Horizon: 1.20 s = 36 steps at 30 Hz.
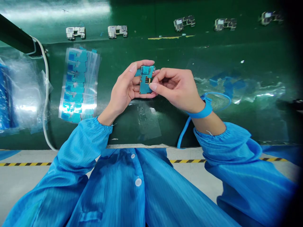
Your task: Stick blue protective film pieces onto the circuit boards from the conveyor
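A small circuit board (145, 86) with blue film over much of its face lies across the fingers of my left hand (126, 80), which holds it by its edges. My right hand (175, 86) pinches at the board's right edge, thumb tip and forefinger close together there. Whether a bit of film is between those fingertips is hidden. A blue wrist strap (201, 108) with a coiled cord circles my right wrist. Left of my hands, a clear sheet (91, 85) carries several blue film pieces.
Several circuit boards stand in a row along the back, among them one board (117, 31) at left and another (225, 24) at right. A white cable (46, 104) and plastic bags (23, 94) lie at left. The green bench (132, 126) ends just before my body.
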Available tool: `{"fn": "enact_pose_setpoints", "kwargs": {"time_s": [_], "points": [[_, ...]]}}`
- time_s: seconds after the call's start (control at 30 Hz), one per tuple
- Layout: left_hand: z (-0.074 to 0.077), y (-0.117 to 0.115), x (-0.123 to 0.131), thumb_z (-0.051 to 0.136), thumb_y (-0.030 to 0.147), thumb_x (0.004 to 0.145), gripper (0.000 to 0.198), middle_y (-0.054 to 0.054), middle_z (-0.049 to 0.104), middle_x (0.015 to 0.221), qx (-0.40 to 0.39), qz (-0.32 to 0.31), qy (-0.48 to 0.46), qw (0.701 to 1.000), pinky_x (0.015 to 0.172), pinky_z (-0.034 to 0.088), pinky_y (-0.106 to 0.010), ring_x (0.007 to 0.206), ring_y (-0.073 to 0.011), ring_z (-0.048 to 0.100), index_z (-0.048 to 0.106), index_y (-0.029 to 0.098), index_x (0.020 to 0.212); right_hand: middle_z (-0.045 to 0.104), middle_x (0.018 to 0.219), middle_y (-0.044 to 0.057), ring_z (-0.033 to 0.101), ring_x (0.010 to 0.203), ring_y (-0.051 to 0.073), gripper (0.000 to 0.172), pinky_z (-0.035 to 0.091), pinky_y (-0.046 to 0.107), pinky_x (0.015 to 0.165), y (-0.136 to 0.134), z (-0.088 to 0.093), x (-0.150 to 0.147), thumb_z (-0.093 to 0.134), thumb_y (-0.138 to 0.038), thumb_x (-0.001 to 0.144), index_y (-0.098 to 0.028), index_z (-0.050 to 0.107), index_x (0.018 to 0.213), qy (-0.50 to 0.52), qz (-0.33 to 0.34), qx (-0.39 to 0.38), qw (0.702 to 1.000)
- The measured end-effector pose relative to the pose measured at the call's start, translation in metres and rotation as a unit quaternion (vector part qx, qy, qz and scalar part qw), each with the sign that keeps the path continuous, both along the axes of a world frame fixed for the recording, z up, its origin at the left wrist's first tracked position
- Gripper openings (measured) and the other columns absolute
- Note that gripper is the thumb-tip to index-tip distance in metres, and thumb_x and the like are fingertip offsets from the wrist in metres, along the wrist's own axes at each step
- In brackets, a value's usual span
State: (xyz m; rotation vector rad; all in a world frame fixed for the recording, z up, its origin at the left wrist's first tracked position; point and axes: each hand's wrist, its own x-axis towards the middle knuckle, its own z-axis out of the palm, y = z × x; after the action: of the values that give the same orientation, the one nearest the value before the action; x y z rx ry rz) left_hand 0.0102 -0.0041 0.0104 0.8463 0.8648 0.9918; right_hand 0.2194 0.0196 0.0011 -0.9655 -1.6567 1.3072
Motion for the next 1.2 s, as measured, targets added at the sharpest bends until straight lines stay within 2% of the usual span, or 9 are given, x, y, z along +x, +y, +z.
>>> {"fn": "enact_pose_setpoints", "kwargs": {"time_s": [0.33,0.73,1.03,1.2], "points": [[-0.0023,0.001,0.0001,0.058,0.066,0.108,0.054,-0.009,0.086,0.13,0.009,-0.001,-0.007,1.0,0.092,0.076,-0.043,0.116,-0.0318,0.085,0.071,0.026,0.141,0.071,0.092,0.006,0.072,0.097,0.024,0.035,0.067,0.039,0.082,-0.0003,-0.0001,-0.0001,0.093,-0.047,0.093,-0.022,0.072,0.082,-0.003,0.001,0.001,1.0],[-0.0018,0.0009,0.0008,0.056,0.069,0.108,0.058,-0.009,0.084,0.136,0.009,-0.005,0.015,1.0,0.096,0.074,-0.042,0.124,-0.0315,0.084,0.068,0.027,0.145,0.073,0.093,0.006,0.071,0.093,0.023,0.03,0.066,0.039,0.082,-0.0006,0.0015,-0.0005,0.093,-0.041,0.091,-0.022,0.072,0.081,-0.004,-0.004,-0.013,1.0],[0.0028,-0.0012,0.0013,0.056,0.067,0.108,0.057,-0.008,0.084,0.138,0.006,-0.006,0.019,1.0,0.098,0.074,-0.041,0.125,-0.0313,0.083,0.068,0.028,0.149,0.074,0.093,0.006,0.07,0.093,0.023,0.032,0.066,0.04,0.083,-0.0006,0.0035,0.0004,0.093,-0.044,0.09,-0.022,0.072,0.081,-0.012,-0.001,-0.021,1.0],[0.0005,0.0,0.001,0.058,0.068,0.107,0.058,-0.008,0.086,0.131,0.005,-0.001,0.014,1.0,0.097,0.075,-0.042,0.124,-0.0324,0.083,0.071,0.029,0.148,0.073,0.093,0.006,0.07,0.092,0.024,0.035,0.066,0.041,0.082,-0.0008,0.0043,-0.0001,0.094,-0.048,0.09,-0.023,0.071,0.081,-0.016,-0.002,-0.026,1.0]]}}
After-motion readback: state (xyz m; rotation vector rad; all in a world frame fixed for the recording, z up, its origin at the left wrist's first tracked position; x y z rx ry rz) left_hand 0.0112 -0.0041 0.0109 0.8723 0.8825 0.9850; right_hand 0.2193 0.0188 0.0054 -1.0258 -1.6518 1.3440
